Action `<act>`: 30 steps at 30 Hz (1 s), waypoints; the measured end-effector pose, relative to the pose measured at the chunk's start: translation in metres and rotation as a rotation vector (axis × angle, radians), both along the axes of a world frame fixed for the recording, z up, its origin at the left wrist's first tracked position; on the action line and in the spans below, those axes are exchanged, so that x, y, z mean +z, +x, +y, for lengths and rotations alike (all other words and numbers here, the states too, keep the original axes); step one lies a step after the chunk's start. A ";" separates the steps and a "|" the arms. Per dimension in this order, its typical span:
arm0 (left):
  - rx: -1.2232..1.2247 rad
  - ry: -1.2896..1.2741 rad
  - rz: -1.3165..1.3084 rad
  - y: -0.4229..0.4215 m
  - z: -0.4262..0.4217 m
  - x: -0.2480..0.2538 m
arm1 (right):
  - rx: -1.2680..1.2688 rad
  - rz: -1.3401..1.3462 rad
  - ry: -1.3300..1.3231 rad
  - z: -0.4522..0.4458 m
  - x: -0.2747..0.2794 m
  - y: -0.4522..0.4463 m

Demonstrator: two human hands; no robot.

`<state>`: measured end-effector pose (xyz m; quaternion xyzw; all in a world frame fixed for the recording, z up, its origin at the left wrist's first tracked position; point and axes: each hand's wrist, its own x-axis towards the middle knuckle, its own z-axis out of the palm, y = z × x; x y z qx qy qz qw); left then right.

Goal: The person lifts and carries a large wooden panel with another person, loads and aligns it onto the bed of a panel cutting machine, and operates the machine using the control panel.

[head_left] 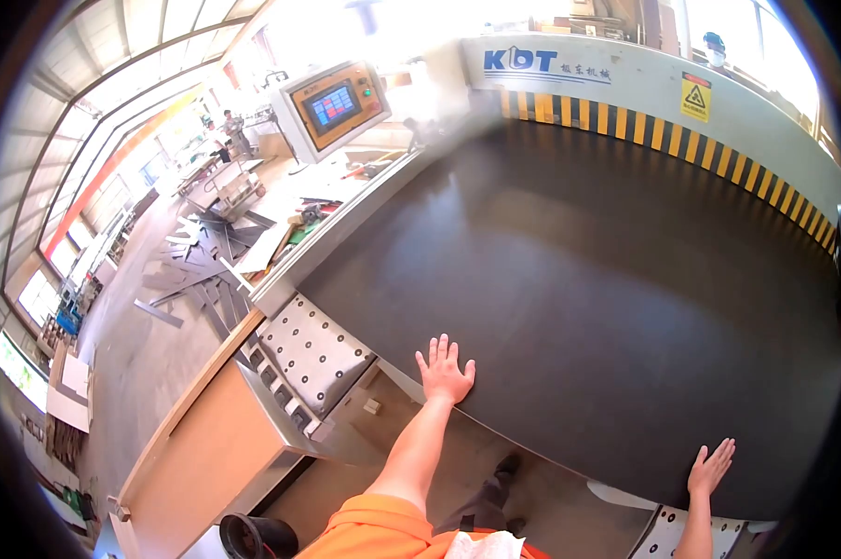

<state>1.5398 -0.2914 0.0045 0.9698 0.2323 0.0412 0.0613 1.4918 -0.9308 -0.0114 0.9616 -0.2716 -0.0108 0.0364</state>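
Note:
A large dark board [569, 307] lies flat across the machine bed, its far edge reaching the striped guard. My left hand [446, 374] rests on the board's near edge, palm down with the fingers spread. Farther right, my right hand [709, 468] lies flat on the board close to its near edge, fingers stretched out. Neither hand grips anything. Under the board's left corner shows a metal support table [314, 352] dotted with round ball points. A similar support table [667, 533] sticks out below my right hand.
A machine beam [616, 79] with a yellow-black striped guard spans the back. To the left stands a control panel [332, 104] with a lit screen. Offcut strips [206, 270] litter the floor. A wooden panel [211, 443] stands at lower left, near a black bin [257, 536]. People are farther off.

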 end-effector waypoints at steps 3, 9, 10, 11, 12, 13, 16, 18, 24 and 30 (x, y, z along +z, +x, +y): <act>-0.007 -0.018 -0.033 0.000 0.001 0.000 | 0.019 -0.020 0.013 -0.002 -0.004 -0.001; -0.006 0.016 -0.049 0.002 0.001 -0.007 | 0.022 -0.082 0.066 0.006 0.008 -0.003; -0.005 0.017 -0.046 0.003 0.000 -0.007 | 0.029 -0.103 0.078 0.004 0.006 -0.003; -0.004 0.023 -0.041 0.002 -0.001 -0.007 | 0.018 -0.095 0.101 0.008 0.014 -0.004; -0.004 0.025 -0.042 0.003 -0.001 -0.007 | 0.017 -0.096 0.099 0.008 0.014 -0.003; -0.004 0.027 -0.042 0.003 0.000 -0.008 | 0.017 -0.096 0.097 0.006 0.012 -0.003; -0.002 0.011 -0.022 0.003 -0.002 -0.007 | 0.011 -0.094 0.121 0.010 0.019 -0.004; 0.010 -0.007 0.002 0.003 -0.004 -0.003 | 0.007 -0.092 0.130 0.011 0.022 -0.004; 0.005 0.012 -0.028 0.003 -0.003 -0.007 | 0.022 -0.125 0.141 0.008 0.020 -0.005; -0.009 0.008 -0.055 0.003 -0.004 -0.007 | 0.095 -0.166 0.168 0.001 0.010 -0.014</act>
